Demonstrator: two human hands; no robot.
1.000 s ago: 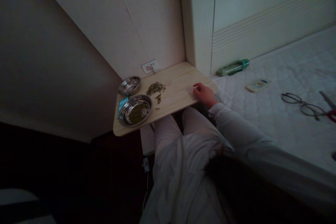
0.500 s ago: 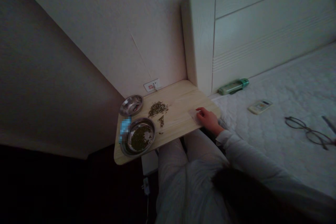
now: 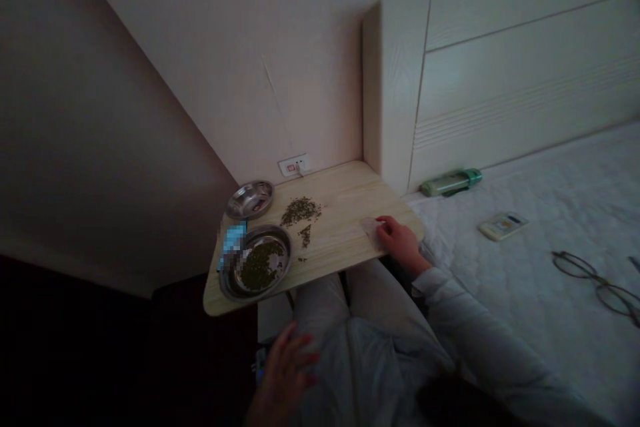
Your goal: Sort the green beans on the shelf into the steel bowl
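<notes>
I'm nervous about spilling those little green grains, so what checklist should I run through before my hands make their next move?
1. Near bowl upright on the table: ok, with green grains inside.
2. Far bowl upright: ok.
3. Loose pile gathered together: not ok, grains lie scattered, a few towards the front edge.
4. Left hand clear of the near bowl: ok, fingers spread, below the table's front edge.
5. Right hand clear of the pile: ok, bare wood lies between.
6. Right hand empty: cannot tell, a pale patch shows by its fingertips.
</notes>
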